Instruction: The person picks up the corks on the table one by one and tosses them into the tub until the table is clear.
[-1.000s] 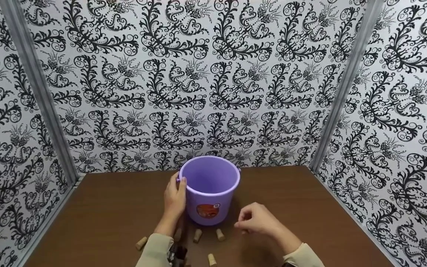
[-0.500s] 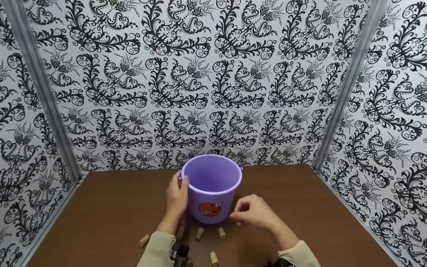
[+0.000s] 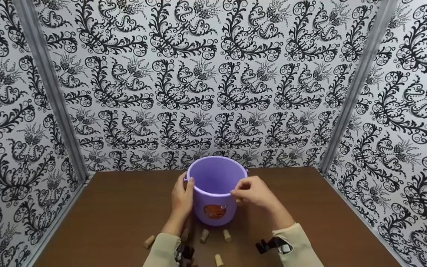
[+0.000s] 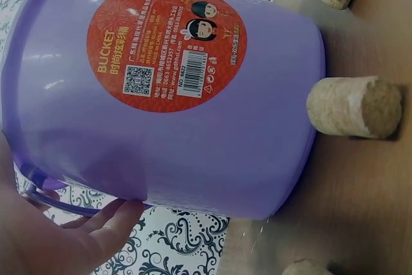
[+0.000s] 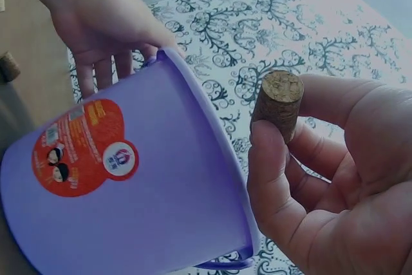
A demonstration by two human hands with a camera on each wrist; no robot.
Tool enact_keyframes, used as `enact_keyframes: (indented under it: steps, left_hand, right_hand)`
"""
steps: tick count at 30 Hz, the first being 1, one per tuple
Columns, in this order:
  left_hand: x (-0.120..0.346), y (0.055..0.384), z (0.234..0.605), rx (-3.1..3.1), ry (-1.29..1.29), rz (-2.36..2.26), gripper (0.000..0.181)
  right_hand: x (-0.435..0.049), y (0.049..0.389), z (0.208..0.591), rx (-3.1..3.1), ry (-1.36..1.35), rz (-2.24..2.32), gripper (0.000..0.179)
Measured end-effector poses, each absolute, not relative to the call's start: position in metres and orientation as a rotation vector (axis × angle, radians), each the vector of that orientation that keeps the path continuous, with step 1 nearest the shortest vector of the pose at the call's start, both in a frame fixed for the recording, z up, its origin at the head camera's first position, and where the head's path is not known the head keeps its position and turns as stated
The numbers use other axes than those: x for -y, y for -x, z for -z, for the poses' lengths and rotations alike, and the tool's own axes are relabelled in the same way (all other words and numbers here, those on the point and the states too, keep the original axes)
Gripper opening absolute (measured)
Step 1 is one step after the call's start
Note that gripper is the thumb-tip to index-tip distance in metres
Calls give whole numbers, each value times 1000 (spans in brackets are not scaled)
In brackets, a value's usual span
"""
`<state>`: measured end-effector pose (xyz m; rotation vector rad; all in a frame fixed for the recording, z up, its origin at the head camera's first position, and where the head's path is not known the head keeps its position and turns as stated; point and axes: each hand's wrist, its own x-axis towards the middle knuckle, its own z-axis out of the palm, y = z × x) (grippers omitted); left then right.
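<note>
A purple bucket (image 3: 206, 202) with a red label stands upright on the brown table. My left hand (image 3: 182, 200) holds its left side at the rim, thumb over the front and fingers around the side by the handle joint. Between thumb and fingers, my right hand (image 3: 256, 194) pinches a wine cork (image 5: 280, 104), just outside the rim at the bucket's front right. In the head view that cork is mostly covered by the fingers. Two corks, a left one (image 3: 204, 236) and a right one (image 3: 227, 236), lie just in front of the bucket.
Closer to the front edge lies another cork (image 3: 218, 260), and one more cork (image 3: 149, 242) is left of the left sleeve. The brown table (image 3: 124, 207) is bounded by a patterned back wall (image 3: 213, 92) and side walls with grey corner posts.
My right hand has risen from low beside the bucket to its rim, carrying the cork. The left hand keeps its hold on the bucket. The head view has shifted slightly.
</note>
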<state>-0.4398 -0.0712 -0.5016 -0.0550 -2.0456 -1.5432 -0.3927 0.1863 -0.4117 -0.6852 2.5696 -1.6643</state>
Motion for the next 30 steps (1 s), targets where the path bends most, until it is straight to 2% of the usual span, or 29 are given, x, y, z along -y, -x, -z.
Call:
enact_keyframes:
  steps: [4, 7, 12, 17, 24, 30]
  left_hand:
    - [70, 440, 499, 2040, 66, 1535, 43]
    - [69, 442, 498, 2036, 76, 1532, 43]
    - [66, 445, 497, 2036, 95, 1529, 43]
    - [66, 444, 500, 2043, 78, 1530, 43]
    - [68, 443, 504, 2017, 86, 1525, 42]
    - [69, 443, 505, 1998, 88, 1517, 41]
  right_hand:
    - [-188, 411, 405, -2555, 642, 1767, 20]
    - [-187, 424, 403, -2499, 516, 1914, 13]
    - [-175, 448, 404, -2442, 246, 2161, 13]
    - [-162, 466, 409, -2421, 154, 2297, 11]
    - [-152, 485, 411, -2497, 96, 2317, 10]
    - [-146, 493, 412, -2584, 61, 2137, 8]
